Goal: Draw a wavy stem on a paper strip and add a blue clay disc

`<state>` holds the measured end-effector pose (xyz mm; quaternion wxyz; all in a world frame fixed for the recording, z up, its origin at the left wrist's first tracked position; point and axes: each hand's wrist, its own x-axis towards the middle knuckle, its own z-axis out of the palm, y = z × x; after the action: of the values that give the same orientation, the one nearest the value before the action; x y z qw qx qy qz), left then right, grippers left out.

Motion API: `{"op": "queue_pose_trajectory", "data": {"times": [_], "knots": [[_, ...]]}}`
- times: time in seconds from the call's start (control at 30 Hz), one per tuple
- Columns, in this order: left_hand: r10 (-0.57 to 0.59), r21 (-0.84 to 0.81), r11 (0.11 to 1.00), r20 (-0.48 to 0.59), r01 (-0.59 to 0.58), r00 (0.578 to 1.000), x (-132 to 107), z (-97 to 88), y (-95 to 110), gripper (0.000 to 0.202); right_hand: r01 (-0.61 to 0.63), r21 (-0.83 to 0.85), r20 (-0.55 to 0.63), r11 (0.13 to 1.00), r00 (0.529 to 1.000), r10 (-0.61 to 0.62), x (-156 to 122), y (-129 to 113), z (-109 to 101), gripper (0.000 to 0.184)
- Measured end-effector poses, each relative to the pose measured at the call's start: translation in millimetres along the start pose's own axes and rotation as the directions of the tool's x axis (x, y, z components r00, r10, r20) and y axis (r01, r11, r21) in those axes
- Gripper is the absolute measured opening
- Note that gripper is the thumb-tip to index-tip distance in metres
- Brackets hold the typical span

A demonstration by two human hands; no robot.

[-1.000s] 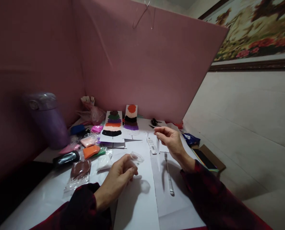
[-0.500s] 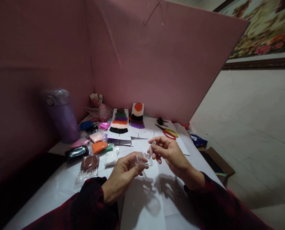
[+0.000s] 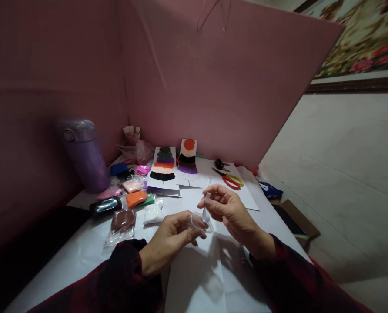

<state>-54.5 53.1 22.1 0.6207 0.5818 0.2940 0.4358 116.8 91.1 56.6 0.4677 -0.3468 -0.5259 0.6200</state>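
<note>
Head view: both hands close together, on the near side of the red-and-yellow-handled metal scissors [image 3: 226,176]. Left hand [image 3: 169,238] pinches a clear, round, shallow plastic dish [image 3: 198,222] between thumb and curled fingers; dish held to the left of the scissors and nearer the wearer, above a long white paper sheet [image 3: 194,280]. Right hand [image 3: 233,215] pinches the upper end of a slim, whitish translucent stick [image 3: 206,214]. Change: a second ago stick and dish are well apart; now the stick stands steep, lower end within the dish's outline. Suggests work at the dish itself is under way. Contact with its floor, and any contents: cannot tell. White clear-wrapped packet [image 3: 153,214], left of the scissors, lies untouched.
</note>
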Motion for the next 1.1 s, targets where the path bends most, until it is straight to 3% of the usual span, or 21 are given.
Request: {"op": "queue_pose_trajectory", "data": {"times": [0.1,0.2,0.3,0.5,0.67,0.8,0.87,0.93,1.03,1.1], "knots": [[-0.003,-0.036,0.999,-0.077,0.0,0.997,3.2,-0.3,1.4,0.029,0.188,-0.013,-0.132,0.982,0.973,-0.188,-3.9,-9.4,2.3,0.042],[-0.008,-0.04,0.999,-0.134,0.003,0.991,4.6,0.3,1.2,0.03,0.298,-0.03,-0.146,0.954,0.943,-0.299,-9.6,-16.7,4.5,0.029],[-0.011,-0.039,0.999,-0.141,0.005,0.99,4.1,1.5,0.5,0.032,0.315,-0.057,-0.09,0.947,0.943,-0.319,-12.6,-16.0,6.2,0.018],[0.0,0.04,0.999,-0.117,0.004,0.993,2.7,1.4,1.7,0.032,0.291,-0.25,-0.058,0.924,0.948,-0.314,-11.4,-2.3,9.9,0.015],[0.019,0.072,0.997,-0.112,-0.011,0.994,3.4,1.4,3.2,0.036,0.384,-0.514,-0.026,0.767,0.887,-0.461,-14.2,8.4,11.0,0.008],[-0.033,0.077,0.996,-0.118,0.042,0.992,2.1,2.4,4.9,0.041,0.431,-0.596,0.017,0.677,0.85,-0.527,-15.4,14.5,9.5,0.005],[-0.065,0.045,0.996,-0.12,0.071,0.991,1.0,2.7,5.0,0.045,0.421,-0.585,0.025,0.694,0.864,-0.503,-15.0,16.3,9.8,0.006],[-0.077,-0.006,0.997,-0.138,0.077,0.987,0.6,2.6,4.1,0.045,0.348,-0.526,0.006,0.776,0.914,-0.406,-13.9,17.1,11.1,0.009],[-0.112,-0.075,0.992,-0.222,0.097,0.969,1.7,1.8,1.0,0.044,0.189,-0.363,-0.047,0.912,0.974,-0.221,-11.6,16.6,13.9,0.02],[-0.136,-0.102,0.989,-0.297,0.11,0.945,3.0,1.0,-1.2,0.044,0.141,-0.293,-0.064,0.946,0.984,-0.166,-10.8,15.7,15.2,0.024]]}}
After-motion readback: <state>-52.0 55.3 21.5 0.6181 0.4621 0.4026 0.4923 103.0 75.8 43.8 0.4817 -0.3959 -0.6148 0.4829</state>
